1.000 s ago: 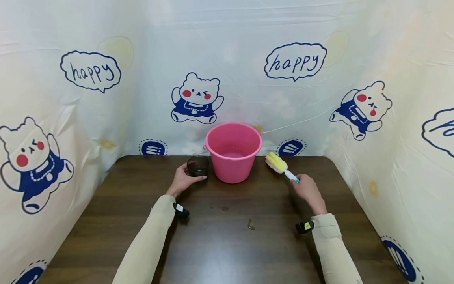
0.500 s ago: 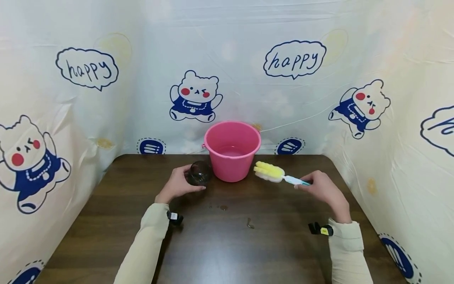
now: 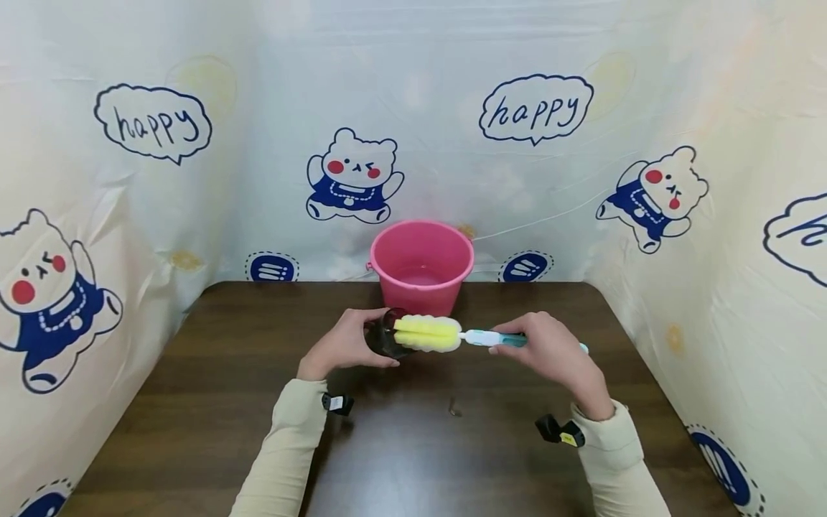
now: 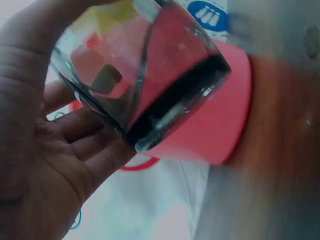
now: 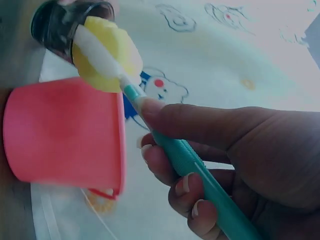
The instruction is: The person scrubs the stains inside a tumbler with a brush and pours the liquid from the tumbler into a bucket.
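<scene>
Head view shows, nearest to the camera, two pale sleeves: the left sleeve (image 3: 281,445) and the right sleeve (image 3: 620,459). At each cuff sits a small black device, one on the left wrist (image 3: 337,404) and one on the right wrist (image 3: 561,432). Between the forearms, a small wet mark (image 3: 455,408) lies on the brown wooden table (image 3: 213,373).

A little farther, the left hand (image 3: 349,343) holds a dark, see-through glass (image 3: 380,337) between the thumb and the fingers, which are curved round its side. This glass is tilted, with its mouth turned toward the brush (image 3: 478,337). The right hand (image 3: 549,348) grips the brush by its green and white handle, the thumb lying along it and the other fingers curled round. The yellow and white sponge head is at the mouth of the glass; how deep its tip goes, I cannot tell.

Just behind the sponge head stands a pink bucket (image 3: 413,300), upright near the far table edge. Farthest is a pale cloth (image 3: 439,93) with printed bears and "happy" clouds.
</scene>
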Tool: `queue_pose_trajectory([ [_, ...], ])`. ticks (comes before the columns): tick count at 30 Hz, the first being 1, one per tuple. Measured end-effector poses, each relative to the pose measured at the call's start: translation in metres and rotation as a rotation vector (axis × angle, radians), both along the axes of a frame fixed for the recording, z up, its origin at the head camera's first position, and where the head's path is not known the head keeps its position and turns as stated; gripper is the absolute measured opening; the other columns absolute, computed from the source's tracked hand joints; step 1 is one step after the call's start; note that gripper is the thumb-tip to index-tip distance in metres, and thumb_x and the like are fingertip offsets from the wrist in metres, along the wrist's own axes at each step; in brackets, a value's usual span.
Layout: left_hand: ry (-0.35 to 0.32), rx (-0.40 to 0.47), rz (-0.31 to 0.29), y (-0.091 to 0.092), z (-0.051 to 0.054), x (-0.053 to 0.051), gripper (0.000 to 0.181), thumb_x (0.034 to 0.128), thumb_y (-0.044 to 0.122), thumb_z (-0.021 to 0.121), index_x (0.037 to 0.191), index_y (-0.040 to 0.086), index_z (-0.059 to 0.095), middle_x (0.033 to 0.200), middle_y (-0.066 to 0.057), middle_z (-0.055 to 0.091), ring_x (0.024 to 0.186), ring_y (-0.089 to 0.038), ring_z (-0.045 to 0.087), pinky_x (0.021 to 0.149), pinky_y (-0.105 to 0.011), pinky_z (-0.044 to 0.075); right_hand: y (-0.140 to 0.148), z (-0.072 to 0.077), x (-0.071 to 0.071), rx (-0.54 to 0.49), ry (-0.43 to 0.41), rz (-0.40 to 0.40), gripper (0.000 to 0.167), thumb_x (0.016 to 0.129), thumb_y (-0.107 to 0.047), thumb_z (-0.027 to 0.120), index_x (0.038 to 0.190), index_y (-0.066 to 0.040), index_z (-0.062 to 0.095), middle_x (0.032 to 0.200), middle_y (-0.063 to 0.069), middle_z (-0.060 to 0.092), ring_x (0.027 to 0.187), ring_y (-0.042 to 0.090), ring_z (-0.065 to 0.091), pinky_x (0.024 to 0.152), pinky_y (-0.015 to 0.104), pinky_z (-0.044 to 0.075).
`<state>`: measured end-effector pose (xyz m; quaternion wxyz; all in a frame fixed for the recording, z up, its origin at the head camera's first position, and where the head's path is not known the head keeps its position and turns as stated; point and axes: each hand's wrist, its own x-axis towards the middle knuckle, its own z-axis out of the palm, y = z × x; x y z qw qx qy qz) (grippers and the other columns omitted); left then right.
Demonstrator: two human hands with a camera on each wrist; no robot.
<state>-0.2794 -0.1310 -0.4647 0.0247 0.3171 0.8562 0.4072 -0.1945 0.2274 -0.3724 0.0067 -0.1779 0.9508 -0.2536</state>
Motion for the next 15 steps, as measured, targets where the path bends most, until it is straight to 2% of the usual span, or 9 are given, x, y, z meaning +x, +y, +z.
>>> queue_pose_trajectory([
  [6,0.010,0.001,-0.019,0.011,0.003,0.000,0.088,0.0652,0.039,0.097,0.142,0.017,0.059,0.131,0.007,0.065,0.117,-0.013,0.060,0.100,-0.039,0.054,-0.022,0.001,-0.017,0.143,0.199,0.078,0.020,0.084,-0.030,0.085,0.097,-0.015,0.081,0.077,-0.009,0.071,0.062,0.008,0.053,0.058,0.026,0.048],
  [12,-0.022,-0.017,-0.009,0.015,-0.006,-0.001,0.079,0.0653,0.038,0.097,0.135,0.022,0.063,0.124,0.009,0.067,0.113,-0.012,0.059,0.098,-0.039,0.055,-0.031,-0.006,-0.029,0.328,0.516,0.034,0.030,0.076,-0.039,0.090,0.084,-0.012,0.079,0.062,-0.005,0.063,0.050,0.010,0.044,0.042,0.022,0.033],
  [15,-0.027,-0.030,0.000,0.015,-0.009,-0.001,0.080,0.0652,0.035,0.098,0.136,0.020,0.063,0.124,0.008,0.067,0.111,-0.013,0.060,0.098,-0.040,0.055,-0.032,-0.011,-0.032,0.386,0.593,0.084,0.032,0.076,-0.042,0.089,0.080,-0.013,0.076,0.059,-0.005,0.058,0.047,0.009,0.041,0.042,0.021,0.032],
])
